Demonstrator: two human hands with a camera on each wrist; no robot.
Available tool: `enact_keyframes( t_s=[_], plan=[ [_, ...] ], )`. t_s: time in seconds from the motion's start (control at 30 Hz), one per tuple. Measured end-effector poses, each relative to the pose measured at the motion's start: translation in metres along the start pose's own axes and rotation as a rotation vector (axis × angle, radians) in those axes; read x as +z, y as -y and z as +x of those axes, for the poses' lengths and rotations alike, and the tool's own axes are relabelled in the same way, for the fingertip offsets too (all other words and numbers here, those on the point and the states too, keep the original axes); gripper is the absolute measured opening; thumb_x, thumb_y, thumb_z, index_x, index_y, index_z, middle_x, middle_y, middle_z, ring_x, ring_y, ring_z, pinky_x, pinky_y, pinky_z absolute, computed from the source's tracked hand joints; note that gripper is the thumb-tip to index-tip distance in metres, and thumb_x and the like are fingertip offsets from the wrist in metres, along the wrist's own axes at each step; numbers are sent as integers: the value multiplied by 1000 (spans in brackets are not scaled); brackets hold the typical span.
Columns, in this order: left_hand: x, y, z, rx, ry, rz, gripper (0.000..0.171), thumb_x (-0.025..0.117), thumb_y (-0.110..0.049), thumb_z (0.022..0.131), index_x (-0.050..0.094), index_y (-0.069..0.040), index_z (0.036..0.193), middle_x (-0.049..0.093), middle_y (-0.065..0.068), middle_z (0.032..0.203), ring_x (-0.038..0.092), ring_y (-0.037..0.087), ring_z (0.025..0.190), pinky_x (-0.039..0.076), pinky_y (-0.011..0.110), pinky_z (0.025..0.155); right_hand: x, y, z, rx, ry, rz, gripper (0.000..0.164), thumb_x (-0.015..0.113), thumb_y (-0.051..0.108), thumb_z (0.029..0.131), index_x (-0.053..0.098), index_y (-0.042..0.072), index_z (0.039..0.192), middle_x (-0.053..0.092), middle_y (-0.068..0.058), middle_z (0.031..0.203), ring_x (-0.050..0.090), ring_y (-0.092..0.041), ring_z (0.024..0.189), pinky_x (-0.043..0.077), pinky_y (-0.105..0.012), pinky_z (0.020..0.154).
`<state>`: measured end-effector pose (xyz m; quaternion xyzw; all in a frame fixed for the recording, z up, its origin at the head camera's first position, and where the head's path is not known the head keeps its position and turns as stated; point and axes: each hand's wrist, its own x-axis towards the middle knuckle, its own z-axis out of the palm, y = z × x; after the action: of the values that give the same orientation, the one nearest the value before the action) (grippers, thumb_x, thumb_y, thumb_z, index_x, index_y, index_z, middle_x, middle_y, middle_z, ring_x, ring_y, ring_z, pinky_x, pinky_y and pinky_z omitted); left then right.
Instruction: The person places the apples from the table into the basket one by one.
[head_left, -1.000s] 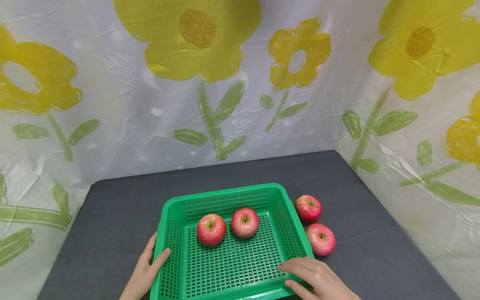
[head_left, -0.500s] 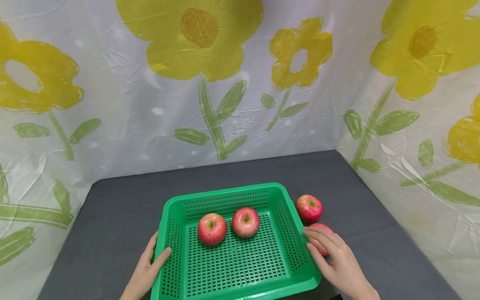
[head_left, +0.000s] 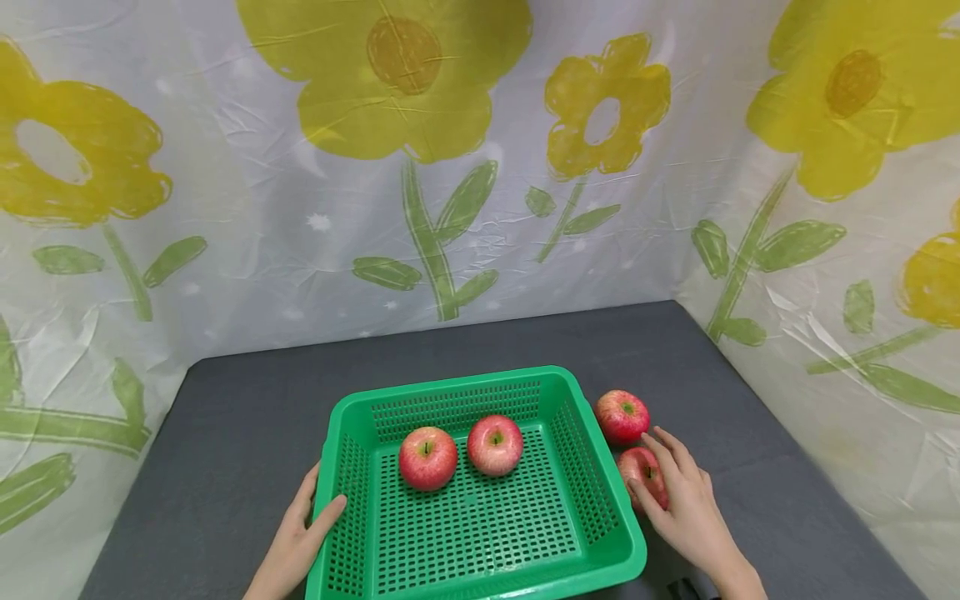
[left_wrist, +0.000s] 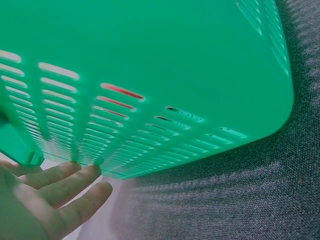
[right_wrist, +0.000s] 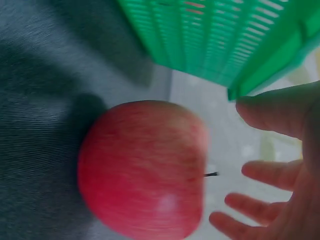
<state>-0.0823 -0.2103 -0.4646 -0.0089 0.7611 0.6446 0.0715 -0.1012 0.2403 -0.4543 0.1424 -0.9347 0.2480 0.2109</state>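
A green plastic basket with slotted walls stands on the dark table, holding two red apples, one at left and one at right. My left hand holds the basket's left side, thumb over the rim and fingers along the outer wall, as the left wrist view shows. Over a red apple beside the basket's right wall, my right hand spreads its thumb and fingers. In the right wrist view its fingertips stand apart from this apple, close above its stem side.
Another red apple lies just behind, near the basket's back right corner. Dark cloth covers the table. A flower-printed curtain rises along the table's back and sides.
My right hand has left the basket's front right corner and moved right, over the nearer outside apple, its fingers spreading. My left hand stays on the basket; the apples have not moved.
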Motion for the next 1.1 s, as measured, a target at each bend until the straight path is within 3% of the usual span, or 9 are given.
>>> enact_keyframes(
  t_s=[0.23,0.4,0.57,0.8,1.1],
  plan=[
    [1,0,1,-2,-1,9,64,43,-24,95,3,-9,142,15,20,141,35,39,117,46,38,83,11,-11,-6,136,116,-61,76,76,21,67,39,-4,128,31,-26,130,31,-44,113,30,-60,74],
    [1,0,1,-6,-11,17,62,43,-23,95,5,-9,141,17,20,140,37,39,116,47,38,82,18,-17,-8,179,164,-59,82,77,29,67,36,-3,131,30,-28,129,34,-46,111,33,-64,72],
    [1,0,1,-19,-8,5,64,44,-24,94,3,-9,142,15,20,141,35,40,117,47,38,83,20,-17,-8,191,167,-45,82,76,29,68,36,-3,131,34,-28,126,41,-47,105,37,-65,70],
    [1,1,0,-10,-9,-11,63,43,-22,95,3,-10,142,14,19,141,34,39,118,47,36,82,18,-12,-5,223,164,-37,79,76,25,66,38,-4,129,42,-24,118,46,-40,100,44,-56,69],
    [1,1,0,-28,-5,-44,65,44,-24,94,3,-11,142,14,18,141,35,39,117,47,37,82,18,-10,-3,261,143,-47,75,77,26,64,44,-2,124,48,-24,110,53,-39,90,45,-54,62]
  ],
)
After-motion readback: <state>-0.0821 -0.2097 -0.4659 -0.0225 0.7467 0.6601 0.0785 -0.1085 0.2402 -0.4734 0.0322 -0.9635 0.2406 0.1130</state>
